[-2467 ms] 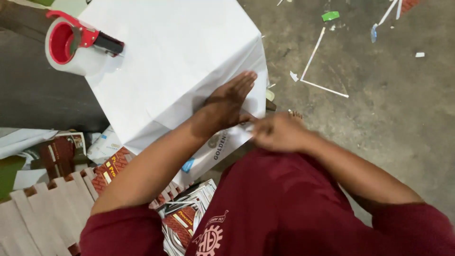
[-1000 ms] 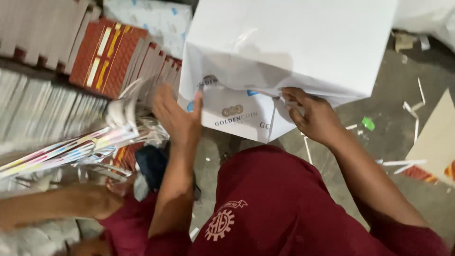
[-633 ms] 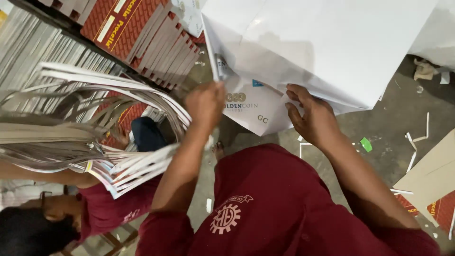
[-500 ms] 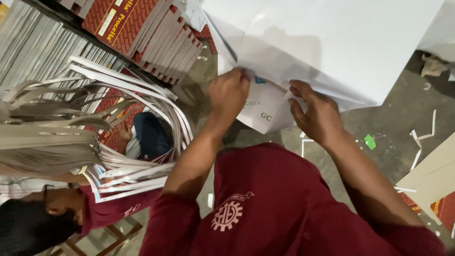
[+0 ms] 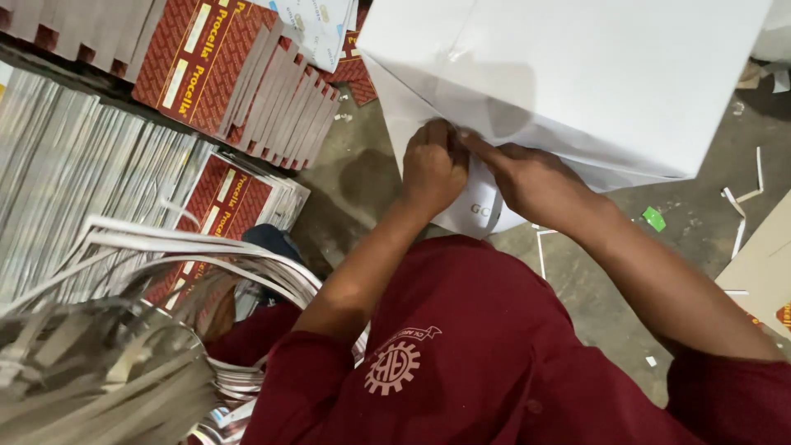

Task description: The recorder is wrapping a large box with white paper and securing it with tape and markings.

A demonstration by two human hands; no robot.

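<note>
Both hands meet at the near fold of a white-wrapped parcel on the floor.

The left hand (image 5: pixel 432 169), which half a second ago lay open on the wrap, is now curled shut, pinching the paper flap (image 5: pixel 482 210); the right hand (image 5: pixel 527 177) is closed beside it, touching, fingers pressing the same fold. The parcel (image 5: pixel 577 74) sits on the grey floor (image 5: pixel 610 272), its near edge just before the person's chest. Red printed cartons (image 5: pixel 214 58) stand at the left, loose white strapping (image 5: pixel 165 255) below them.
</note>
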